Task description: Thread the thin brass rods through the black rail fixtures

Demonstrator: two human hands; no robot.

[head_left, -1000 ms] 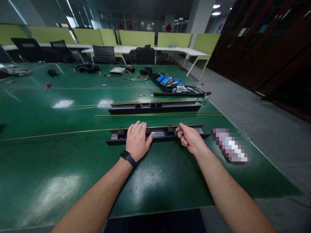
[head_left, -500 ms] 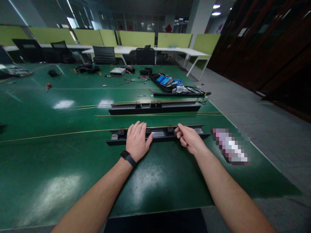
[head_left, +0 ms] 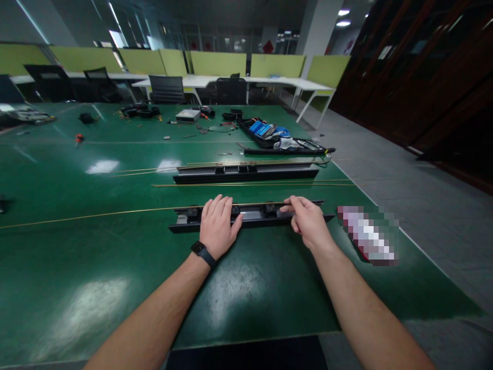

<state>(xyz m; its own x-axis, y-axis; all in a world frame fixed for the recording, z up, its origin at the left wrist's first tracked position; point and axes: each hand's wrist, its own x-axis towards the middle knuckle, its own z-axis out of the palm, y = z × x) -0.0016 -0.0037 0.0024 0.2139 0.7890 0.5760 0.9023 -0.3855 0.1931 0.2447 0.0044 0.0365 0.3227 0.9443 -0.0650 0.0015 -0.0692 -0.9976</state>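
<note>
We had the near rail (head_left: 250,217) lying across the green counter (head_left: 115,257), our left hand (head_left: 219,226) flat and spread on it, our right hand (head_left: 308,221) pinching the thin brass rod (head_left: 115,211) along its far edge. Seating that rod would call for fine alignment. A second rail (head_left: 246,172) lay beyond, office desks (head_left: 239,79) behind.

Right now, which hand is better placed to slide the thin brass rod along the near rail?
Probably the right hand: its fingertips pinch at the rod where it meets the rail. The left hand lies flat on the rail, pinning it down.
</note>
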